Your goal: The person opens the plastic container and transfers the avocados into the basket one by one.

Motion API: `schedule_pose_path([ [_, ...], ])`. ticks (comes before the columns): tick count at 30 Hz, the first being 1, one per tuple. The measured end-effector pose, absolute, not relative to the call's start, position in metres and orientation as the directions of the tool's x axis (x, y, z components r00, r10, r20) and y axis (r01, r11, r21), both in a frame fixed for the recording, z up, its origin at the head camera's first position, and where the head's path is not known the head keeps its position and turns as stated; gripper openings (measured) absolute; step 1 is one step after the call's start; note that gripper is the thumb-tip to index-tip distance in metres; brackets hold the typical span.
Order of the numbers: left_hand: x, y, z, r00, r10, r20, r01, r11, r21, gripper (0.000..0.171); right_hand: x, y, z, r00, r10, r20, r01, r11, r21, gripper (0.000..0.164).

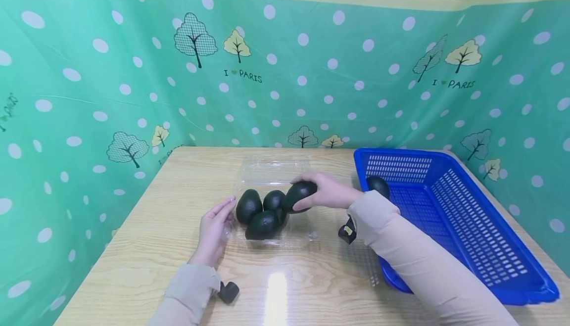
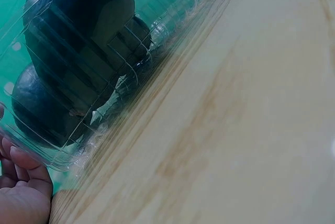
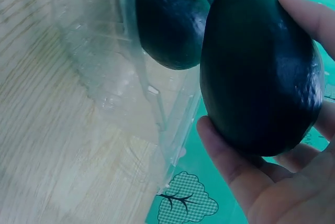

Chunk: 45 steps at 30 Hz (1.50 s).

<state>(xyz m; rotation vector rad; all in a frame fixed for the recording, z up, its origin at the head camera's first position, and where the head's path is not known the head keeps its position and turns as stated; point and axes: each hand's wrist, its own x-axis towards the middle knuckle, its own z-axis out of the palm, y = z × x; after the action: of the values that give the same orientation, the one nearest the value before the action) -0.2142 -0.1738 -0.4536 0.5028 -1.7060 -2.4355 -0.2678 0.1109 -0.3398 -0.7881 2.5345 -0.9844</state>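
Observation:
My right hand (image 1: 327, 191) grips a dark avocado (image 1: 296, 195) over the right part of a clear plastic clamshell container (image 1: 300, 232). The right wrist view shows fingers and thumb curled round this avocado (image 3: 256, 72), its smooth skin nearly black. Three more avocados lie grouped in the container's left part: one at the left (image 1: 249, 207), one in front (image 1: 263, 225), one behind (image 1: 273, 200). At the container's left edge is my left hand (image 1: 213, 232). In the left wrist view its bent fingers (image 2: 31, 169) pinch the container's corner.
The container's clear lid (image 1: 276, 170) lies folded back, away from me. To the right, a blue plastic basket (image 1: 490, 207) with slotted walls holds an avocado (image 1: 378, 186) at its left side, partly behind my sleeve. A wood-grain table (image 1: 156, 247) bears everything; a green dotted curtain (image 1: 311, 93) hangs behind.

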Motion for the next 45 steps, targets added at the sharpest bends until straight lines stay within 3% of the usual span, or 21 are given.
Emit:
schedule_pose_path([
  [13,-0.214,-0.174,-0.453,-0.935,-0.290,-0.202,-0.093,-0.349,0.932,0.037,-0.270,0.116,-0.334,-0.846,-0.528,-0.075,-0.300,0.586,-0.752,0.063],
  [24,-0.215,-0.174,-0.453,-0.938,-0.287,-0.195,-0.093,-0.334,0.938,0.042,-0.272,0.120,-0.327,-0.860,-0.506,-0.069,-0.225,0.496,-0.839,0.074],
  [45,-0.216,-0.174,-0.455,-0.937,-0.299,-0.182,-0.083,-0.316,0.945,0.040,-0.271,0.135,-0.314,-0.924,-0.382,-0.026,-0.102,0.310,-0.945,0.064],
])
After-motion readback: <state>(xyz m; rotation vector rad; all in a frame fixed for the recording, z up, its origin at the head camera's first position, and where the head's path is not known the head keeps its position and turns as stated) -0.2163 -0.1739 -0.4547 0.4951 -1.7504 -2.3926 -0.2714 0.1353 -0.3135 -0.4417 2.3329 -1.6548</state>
